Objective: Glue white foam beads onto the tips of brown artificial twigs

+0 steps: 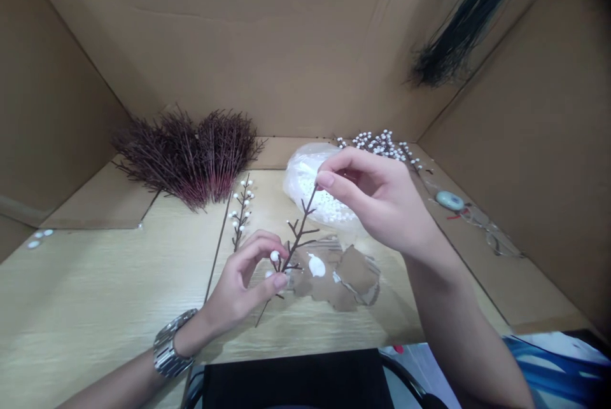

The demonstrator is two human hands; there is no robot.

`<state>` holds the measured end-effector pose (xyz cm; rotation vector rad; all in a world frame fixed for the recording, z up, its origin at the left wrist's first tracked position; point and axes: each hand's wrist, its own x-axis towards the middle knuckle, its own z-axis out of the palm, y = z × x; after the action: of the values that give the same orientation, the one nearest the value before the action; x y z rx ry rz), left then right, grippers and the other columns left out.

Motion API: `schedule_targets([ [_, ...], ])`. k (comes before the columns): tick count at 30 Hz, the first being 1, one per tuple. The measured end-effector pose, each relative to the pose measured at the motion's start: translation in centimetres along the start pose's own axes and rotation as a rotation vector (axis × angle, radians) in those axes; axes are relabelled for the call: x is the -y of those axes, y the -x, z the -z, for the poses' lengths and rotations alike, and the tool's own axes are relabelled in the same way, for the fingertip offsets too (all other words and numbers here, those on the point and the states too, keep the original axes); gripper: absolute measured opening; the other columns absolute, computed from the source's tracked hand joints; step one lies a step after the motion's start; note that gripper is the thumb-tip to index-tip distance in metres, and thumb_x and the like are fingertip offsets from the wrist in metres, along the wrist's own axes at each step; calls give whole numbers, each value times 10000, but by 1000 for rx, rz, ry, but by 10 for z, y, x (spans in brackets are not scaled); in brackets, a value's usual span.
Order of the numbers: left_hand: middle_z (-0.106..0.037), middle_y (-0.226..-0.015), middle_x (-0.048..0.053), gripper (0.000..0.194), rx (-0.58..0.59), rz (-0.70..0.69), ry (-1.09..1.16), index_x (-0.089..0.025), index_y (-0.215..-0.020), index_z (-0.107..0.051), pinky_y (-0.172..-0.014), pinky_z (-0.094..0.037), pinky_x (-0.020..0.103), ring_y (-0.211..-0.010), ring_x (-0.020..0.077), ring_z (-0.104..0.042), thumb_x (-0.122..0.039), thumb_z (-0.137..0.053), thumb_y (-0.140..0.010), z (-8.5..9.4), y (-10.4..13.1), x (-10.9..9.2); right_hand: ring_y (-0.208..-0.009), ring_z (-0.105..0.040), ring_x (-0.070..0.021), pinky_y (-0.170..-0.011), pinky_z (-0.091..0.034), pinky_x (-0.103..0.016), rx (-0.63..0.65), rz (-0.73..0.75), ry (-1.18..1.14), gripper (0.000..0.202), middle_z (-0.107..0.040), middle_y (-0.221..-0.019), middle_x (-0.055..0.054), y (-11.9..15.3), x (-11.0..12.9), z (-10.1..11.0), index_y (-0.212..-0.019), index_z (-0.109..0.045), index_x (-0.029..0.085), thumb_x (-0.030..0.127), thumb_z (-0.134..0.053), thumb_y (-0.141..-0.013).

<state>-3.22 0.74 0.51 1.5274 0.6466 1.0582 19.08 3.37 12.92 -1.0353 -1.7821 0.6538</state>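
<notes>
A brown twig slants between my two hands over the table. My left hand, with a metal watch at the wrist, pinches its lower part, where a white berry shows at the fingertips. The thumb and forefinger of my right hand close on the twig's upper end. Below the twig, a torn cardboard piece bears a white blob. A clear bag of white beads lies behind my right hand. Left of the twig rests a stem with white berries.
Bundled bare brown twigs lie at the back left; finished-looking white-berry stems lie at the back right. Cardboard walls surround the table. Dark wires hang at upper right. A light blue oval object and glasses lie at the right.
</notes>
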Motion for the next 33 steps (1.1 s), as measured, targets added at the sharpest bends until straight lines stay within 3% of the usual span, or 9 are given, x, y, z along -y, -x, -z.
schedule_targets([
  [4, -578, -958, 45, 22, -39, -17, -10, -223, -949, -686, -868, -459, 316, -944, 205, -547, -221, -697, -930, 0, 0, -3, -692, -561, -121, -612, -446, -255, 1, -2, -25, 254, -641, -767, 10, -4, 1, -2, -806, -660, 203, 424, -672, -930],
  [7, -590, -956, 39, 42, -48, -17, 5, -229, -948, -702, -866, -455, 308, -942, 196, -554, -194, -704, -925, 0, -1, -2, -705, -571, -126, -622, -453, -260, 6, -2, -46, 267, -648, -773, 7, -5, 2, -4, -801, -663, 202, 439, -682, -922],
  [14, -602, -941, 25, 59, -47, 13, 67, -220, -896, -696, -836, -457, 292, -890, 171, -578, -168, -723, -908, -2, -1, -2, -682, -563, -113, -598, -447, -244, -8, 25, -83, 223, -648, -754, 14, -8, -1, -9, -809, -682, 197, 392, -700, -916],
  [18, -600, -886, 18, 83, -109, -12, 76, -204, -843, -684, -790, -464, 270, -847, 161, -565, -156, -725, -898, -3, -3, -3, -687, -586, -105, -602, -469, -234, -29, 41, -115, 175, -683, -780, 11, -7, -6, -11, -857, -717, 194, 360, -711, -914],
  [24, -588, -860, 19, 90, -190, -14, 70, -188, -821, -673, -762, -477, 264, -814, 158, -559, -151, -732, -879, -3, -5, -2, -784, -658, -100, -707, -544, -228, -136, 53, -75, 133, -753, -934, 12, 14, -34, -2, -1015, -771, 252, 213, -661, -952],
  [28, -584, -852, 22, 86, -217, -4, 51, -181, -821, -668, -759, -487, 272, -808, 161, -561, -151, -732, -871, -2, -6, -1, -809, -696, -105, -737, -583, -227, -81, -37, -123, 215, -763, -907, 14, 40, -59, -10, -1080, -772, 280, 161, -642, -956],
  [33, -581, -853, 23, 90, -235, 0, 25, -186, -827, -655, -775, -489, 281, -829, 170, -563, -172, -719, -889, -1, -6, 0, -926, -760, -156, -814, -635, -284, 112, -278, -429, 303, -793, -985, -19, 69, -67, -45, -1227, -679, 269, 216, -699, -929],
])
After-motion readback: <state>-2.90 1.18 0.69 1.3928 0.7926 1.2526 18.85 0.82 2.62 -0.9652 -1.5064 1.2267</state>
